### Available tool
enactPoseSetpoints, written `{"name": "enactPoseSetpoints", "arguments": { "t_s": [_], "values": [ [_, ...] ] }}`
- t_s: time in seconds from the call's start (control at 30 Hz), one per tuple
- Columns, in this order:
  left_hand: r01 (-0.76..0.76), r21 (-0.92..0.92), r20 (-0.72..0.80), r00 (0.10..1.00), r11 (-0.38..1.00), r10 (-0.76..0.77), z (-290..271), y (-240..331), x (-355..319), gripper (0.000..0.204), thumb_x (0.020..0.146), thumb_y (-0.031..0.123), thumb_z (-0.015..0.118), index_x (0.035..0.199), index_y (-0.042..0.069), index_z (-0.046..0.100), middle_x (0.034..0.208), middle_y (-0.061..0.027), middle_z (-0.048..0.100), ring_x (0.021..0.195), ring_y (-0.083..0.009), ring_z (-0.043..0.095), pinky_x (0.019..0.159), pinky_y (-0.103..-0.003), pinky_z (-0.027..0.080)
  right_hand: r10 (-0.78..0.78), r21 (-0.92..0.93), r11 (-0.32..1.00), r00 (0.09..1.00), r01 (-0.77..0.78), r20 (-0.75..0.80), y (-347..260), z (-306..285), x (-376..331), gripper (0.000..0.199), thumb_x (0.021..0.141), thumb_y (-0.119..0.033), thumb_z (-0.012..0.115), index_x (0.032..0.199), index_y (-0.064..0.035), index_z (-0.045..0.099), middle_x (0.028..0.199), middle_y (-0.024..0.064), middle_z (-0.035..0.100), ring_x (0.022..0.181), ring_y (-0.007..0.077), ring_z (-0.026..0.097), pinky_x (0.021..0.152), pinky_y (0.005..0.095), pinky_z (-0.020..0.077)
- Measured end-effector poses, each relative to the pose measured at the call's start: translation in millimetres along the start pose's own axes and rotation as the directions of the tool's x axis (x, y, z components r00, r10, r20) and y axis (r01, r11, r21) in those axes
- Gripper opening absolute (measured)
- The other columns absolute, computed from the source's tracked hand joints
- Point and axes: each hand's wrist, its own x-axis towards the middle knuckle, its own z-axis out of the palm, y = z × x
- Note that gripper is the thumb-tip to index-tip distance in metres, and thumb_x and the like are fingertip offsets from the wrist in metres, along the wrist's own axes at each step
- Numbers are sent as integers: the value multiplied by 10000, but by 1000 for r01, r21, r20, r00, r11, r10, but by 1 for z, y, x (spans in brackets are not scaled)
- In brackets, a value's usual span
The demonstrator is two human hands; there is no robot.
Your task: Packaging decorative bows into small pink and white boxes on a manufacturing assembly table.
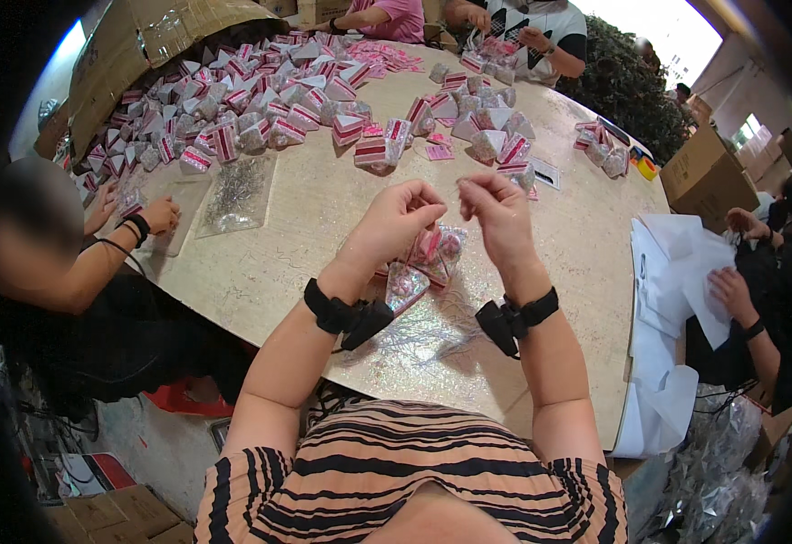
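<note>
My left hand (399, 223) and my right hand (497, 218) are raised close together over the table, thumb and fingertips pinched on each. Whatever lies between the fingertips is too thin or small to make out. Just beneath them is a small cluster of pink and white glittery ornaments shaped like cake slices; the nearest ornament (407, 285) shows a sparkling wedge-shaped face. My left hand partly covers the cluster. Closer to me, pale loose threads (441, 343) are strewn over the glitter-dusted tabletop. Black bands sit on both my wrists.
A large heap of similar ornaments (233, 109) spills from a cardboard box (110, 77) at far left. More ornaments (482, 118) lie ahead. A clear tray (237, 195) holds fine wire-like pieces. White sheets (654, 317) hang at the right edge. Other people work around the table.
</note>
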Motion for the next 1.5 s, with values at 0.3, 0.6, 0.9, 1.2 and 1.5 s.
{"name": "enactPoseSetpoints", "arguments": {
  "t_s": [0.3,0.6,0.9,1.2,1.5],
  "values": [
    [-28,-114,-122,992,993,14,-25,-15,3,122,831,116,622,837,-3,648,744,-55,657,659,-160,608,602,-284,479,-114,-339,937,991,85,-66,14,-28,-14,64,852,-61,616,863,-2,592,722,19,584,620,93,558,551,226,438],
    [-427,481,-43,861,765,507,-6,-22,-3,157,815,20,585,932,-24,680,1003,-147,664,1208,-247,481,884,-353,445,-563,-712,240,692,660,452,-12,34,-24,99,738,-52,637,825,-67,593,822,81,588,679,287,577,610,364,453],
    [-94,-203,-114,991,975,72,-14,-26,-5,121,856,74,628,930,-5,681,1133,-99,583,908,-109,602,768,-209,470,-272,-660,636,916,401,295,-6,18,-9,142,783,-36,614,922,-16,636,908,99,596,679,188,585,593,282,451],
    [109,-290,119,990,951,-77,-29,-23,7,118,865,100,620,915,0,656,954,-26,617,805,-76,591,701,-211,465,-486,-531,684,855,500,179,9,31,-14,75,793,27,582,857,-2,556,987,109,600,705,189,583,601,285,465],
    [106,-18,167,981,994,-102,-33,-17,12,117,853,135,631,874,26,664,826,4,637,735,-62,577,651,-206,449,-385,-625,561,839,543,384,7,15,-9,150,756,67,554,883,-4,514,843,144,594,756,319,591,637,341,475]
  ]
}}
